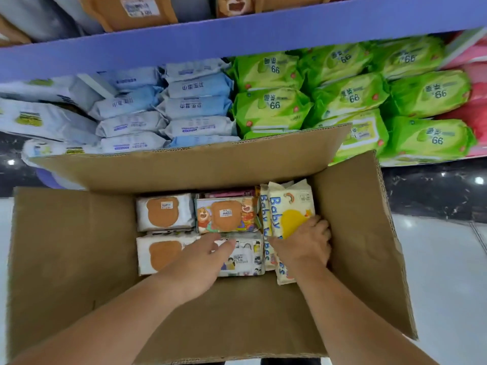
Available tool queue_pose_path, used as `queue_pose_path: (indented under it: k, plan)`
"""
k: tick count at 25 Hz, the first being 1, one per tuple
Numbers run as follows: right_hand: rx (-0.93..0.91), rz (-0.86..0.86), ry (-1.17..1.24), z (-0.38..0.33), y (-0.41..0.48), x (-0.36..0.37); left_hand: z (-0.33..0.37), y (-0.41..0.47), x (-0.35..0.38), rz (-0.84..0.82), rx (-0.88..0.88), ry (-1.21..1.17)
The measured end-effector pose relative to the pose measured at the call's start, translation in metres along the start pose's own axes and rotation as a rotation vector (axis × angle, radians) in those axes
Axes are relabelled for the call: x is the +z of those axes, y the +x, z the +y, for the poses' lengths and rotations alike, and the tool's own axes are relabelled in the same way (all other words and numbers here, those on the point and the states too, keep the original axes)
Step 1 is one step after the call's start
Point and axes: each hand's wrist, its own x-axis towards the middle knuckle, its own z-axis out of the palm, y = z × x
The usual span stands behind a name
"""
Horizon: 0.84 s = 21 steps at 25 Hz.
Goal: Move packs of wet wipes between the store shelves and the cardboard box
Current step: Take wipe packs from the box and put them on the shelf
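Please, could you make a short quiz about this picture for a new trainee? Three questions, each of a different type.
1. True or false: the right hand grips the Baby Wipes pack.
2. The packs just right of the blue packs are: A) green B) black C) orange.
3. Fill in: the left hand reaches into the ____.
Key: 1 true. 2 A, the green packs. 3 cardboard box.

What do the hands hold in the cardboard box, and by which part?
The right hand grips the cream-and-yellow plastic Baby Wipes pack by its right edge. The left hand holds nothing.
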Motion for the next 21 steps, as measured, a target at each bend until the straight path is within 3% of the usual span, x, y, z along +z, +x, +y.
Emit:
queue_pose_path:
  k: [4, 7, 9, 11, 13, 15, 17, 19, 21]
  plan:
    - [0.031, -0.03, 0.148, -0.006, 0.01, 0.004, -0.003, 0.007, -0.001, -0.038, 0.011, 0.004]
    - [-0.063, -0.122, 0.292, 0.002, -0.002, -0.024, 0.0, 0.011, -0.016, -0.038, 0.06, -0.156]
    - [-0.245, -0.241, 0.319, 0.008, -0.028, -0.053, 0.006, 0.01, -0.036, 0.015, 0.112, -0.293]
    - [-0.53, -0.274, 0.177, 0.003, -0.061, -0.083, 0.013, 0.004, -0.061, -0.012, 0.164, -0.354]
    - [-0.819, -0.214, -0.017, -0.013, -0.09, -0.102, 0.015, -0.005, -0.084, -0.179, 0.174, -0.376]
    - [-0.938, -0.183, -0.088, -0.03, -0.111, -0.108, 0.008, -0.015, -0.094, -0.349, 0.15, -0.418]
    - [-0.982, -0.174, -0.101, -0.038, -0.124, -0.101, -0.006, -0.021, -0.092, -0.342, 0.098, -0.472]
    - [-0.914, -0.294, 0.003, -0.033, -0.122, -0.094, -0.023, -0.019, -0.086, -0.22, 0.059, -0.52]
    - [-0.653, -0.421, 0.402, -0.02, -0.101, -0.084, -0.038, -0.014, -0.086, -0.097, 0.052, -0.585]
